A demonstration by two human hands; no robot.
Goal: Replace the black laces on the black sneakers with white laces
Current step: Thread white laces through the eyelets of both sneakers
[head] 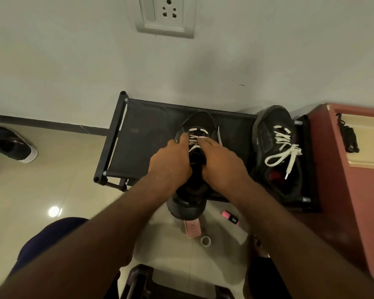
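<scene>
1. Left of the bench point(143, 134), well apart from it, one black shoe with a white sole point(13, 145) lies on the floor.
2. The bench is black fabric on a black frame and carries two black sneakers.
3. The left hand point(171, 162) grips the left side of the middle sneaker point(200, 121), fingers curled at the lace rows.
4. That sneaker sits mid-bench, toe to the wall, heel past the bench's front edge. One white lace point(198, 134) crosses it in several rows, and a loose end trails on its right side.
5. The right hand point(222, 162) grips the sneaker's right side, fingertips on the lace.
6. On the floor at the bench's front edge lie one pink highlighter point(231, 217) and one tape roll point(205, 241).
7. The right sneaker point(266, 134) lies at the bench's right end, toe to the wall. Its tied white lace point(283, 147) is threaded through and knotted in a bow.
8. One reddish cabinet point(358, 190) stands just beside the bench's right end.
</scene>
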